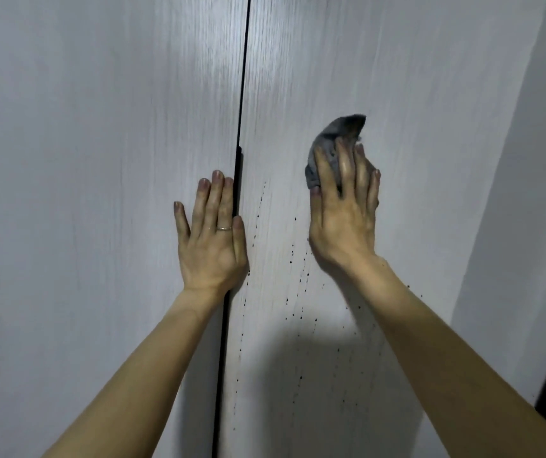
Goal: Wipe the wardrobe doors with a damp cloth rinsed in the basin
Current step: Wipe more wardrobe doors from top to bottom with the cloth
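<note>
We see two pale wardrobe doors with a fine vertical wood-grain texture, the left door and the right door, parted by a thin black gap. The left hand lies flat on the left door beside that gap, fingers straight and holding nothing, a slim ring on one finger. The right hand presses a grey, soft, bunched cloth against the right door with fingers spread and nearly straight; the cloth's blurred upper corner sticks out above the fingertips. The thumb seems to rest at the cloth's lower edge, not hooked round it. Dark droplets run in dotted streaks below both hands. A plain wall stands at the right.
</note>
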Tool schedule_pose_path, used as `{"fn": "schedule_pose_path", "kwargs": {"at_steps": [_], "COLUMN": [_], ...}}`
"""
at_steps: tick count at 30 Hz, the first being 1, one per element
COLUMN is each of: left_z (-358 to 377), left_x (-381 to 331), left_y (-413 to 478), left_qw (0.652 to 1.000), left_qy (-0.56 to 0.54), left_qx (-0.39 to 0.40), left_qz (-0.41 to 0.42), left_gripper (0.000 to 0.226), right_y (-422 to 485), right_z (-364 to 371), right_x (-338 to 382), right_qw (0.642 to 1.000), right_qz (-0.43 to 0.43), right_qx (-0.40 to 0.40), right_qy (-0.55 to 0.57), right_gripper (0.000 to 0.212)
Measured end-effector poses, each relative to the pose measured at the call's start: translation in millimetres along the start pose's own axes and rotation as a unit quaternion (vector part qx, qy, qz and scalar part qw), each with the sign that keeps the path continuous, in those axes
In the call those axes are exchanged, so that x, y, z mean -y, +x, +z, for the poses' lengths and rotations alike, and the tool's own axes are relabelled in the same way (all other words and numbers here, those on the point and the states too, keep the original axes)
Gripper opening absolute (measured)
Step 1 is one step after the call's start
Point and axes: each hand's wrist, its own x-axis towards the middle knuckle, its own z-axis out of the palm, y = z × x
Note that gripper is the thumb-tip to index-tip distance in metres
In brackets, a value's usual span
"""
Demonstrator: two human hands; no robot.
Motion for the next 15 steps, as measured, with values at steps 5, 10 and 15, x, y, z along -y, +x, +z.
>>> {"fn": "schedule_pose_path", "kwargs": {"at_steps": [5,10,15], "left_z": [-2,4,6], "left_x": [23,28,37], "left_y": [-27,-42,-45], "left_qw": [0.996,0.996,0.994], "left_qy": [0.036,0.035,0.039], "left_qx": [0.041,0.055,0.046], "left_qz": [0.068,0.061,0.096], "left_gripper": [0.059,0.061,0.06], "right_y": [-114,-18,-4], "right_z": [20,1,10], "right_x": [2,15,36], "right_qw": [0.993,0.992,0.999], "right_qz": [-0.104,-0.092,-0.04], "right_qx": [0.052,0.075,0.006], "right_qy": [-0.02,-0.038,-0.015], "right_gripper": [0.054,0.056,0.056]}}
